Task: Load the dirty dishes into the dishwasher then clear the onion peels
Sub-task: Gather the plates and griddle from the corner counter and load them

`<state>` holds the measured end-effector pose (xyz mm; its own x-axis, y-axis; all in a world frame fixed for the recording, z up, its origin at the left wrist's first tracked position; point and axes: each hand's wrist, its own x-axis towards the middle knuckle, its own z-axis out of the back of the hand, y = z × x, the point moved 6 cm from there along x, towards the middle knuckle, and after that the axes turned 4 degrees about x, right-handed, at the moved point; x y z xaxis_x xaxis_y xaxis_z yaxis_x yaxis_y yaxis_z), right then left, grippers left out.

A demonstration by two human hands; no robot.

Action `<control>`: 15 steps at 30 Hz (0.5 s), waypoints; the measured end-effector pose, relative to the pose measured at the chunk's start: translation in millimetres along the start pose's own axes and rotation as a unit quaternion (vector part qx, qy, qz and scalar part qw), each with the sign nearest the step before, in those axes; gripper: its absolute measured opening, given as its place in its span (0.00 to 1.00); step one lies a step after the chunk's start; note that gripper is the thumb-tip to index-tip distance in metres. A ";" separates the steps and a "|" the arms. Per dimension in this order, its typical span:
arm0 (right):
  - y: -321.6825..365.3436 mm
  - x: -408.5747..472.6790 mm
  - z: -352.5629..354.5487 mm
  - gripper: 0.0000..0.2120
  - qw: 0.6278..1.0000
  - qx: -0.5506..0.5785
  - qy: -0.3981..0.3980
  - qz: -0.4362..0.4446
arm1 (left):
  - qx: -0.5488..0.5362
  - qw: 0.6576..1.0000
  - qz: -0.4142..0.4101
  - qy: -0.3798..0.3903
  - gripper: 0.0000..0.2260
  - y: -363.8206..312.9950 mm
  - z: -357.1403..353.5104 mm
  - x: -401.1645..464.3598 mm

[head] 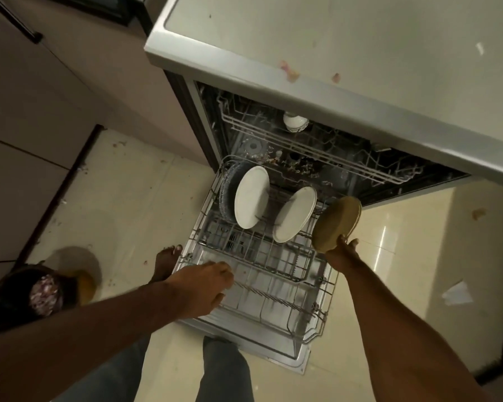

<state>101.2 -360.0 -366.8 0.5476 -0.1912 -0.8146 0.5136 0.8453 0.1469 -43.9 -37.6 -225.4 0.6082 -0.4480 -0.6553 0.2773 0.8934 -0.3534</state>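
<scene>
So from my head cam I'm looking down at the open dishwasher with its grey wire lower rack point(262, 265) pulled out over the door. My right hand point(341, 252) is at about 3 o'clock of the rack, fingers point(341, 239) and thumb pinching the bottom edge of a tan round ceramic bowl point(336, 224), which is tipped on its side right at the rack's right rim, just beside the plates. Two white round plates are already standing on edge in the tines: one point(251, 197) toward 11 o'clock leaning against a dark round dish point(226, 195) behind it, the other point(295, 214) nearer the middle, tilted. My left hand point(202, 285) rests at the rack's 8 o'clock corner, fingers loosely curled over the front wire; can't tell if it's really gripping it. Up in the white wire upper rack point(302, 149) there's a small white cup point(295, 121), upside down. On the cream floor tiles point(122, 198) at 9 o'clock sits a dark round bin point(9, 297) with purple onion peels point(45, 295) in it, and a few peel scraps point(289, 72) are on the pale worktop point(360, 33) above the machine.
</scene>
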 end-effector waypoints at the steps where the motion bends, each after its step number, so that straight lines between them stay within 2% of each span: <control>1: -1.3 -6.0 -1.5 0.36 1.000 0.004 0.002 -0.003 | 0.003 1.000 0.000 -0.001 0.16 -1.5 3.5 -3.0; 8: 24.9 -110.4 -0.3 0.37 0.994 0.057 -0.032 0.082 | 0.056 0.998 0.001 -0.027 0.17 -28.8 53.5 -34.3; 11: 53.4 -162.1 2.8 0.38 0.983 0.063 -0.065 0.159 | 0.054 0.993 0.026 -0.098 0.23 -34.0 83.3 -51.5; 15: 97.5 -221.6 17.8 0.37 0.961 0.010 -0.099 0.257 | 0.048 0.977 0.096 -0.182 0.34 -23.6 122.1 -86.1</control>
<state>41.7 -244.1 -162.0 0.8469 0.1550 -0.5087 0.1542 0.8440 0.5137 -12.0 -16.0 -79.2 0.8755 -0.2465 -0.4156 0.1903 0.9665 -0.1724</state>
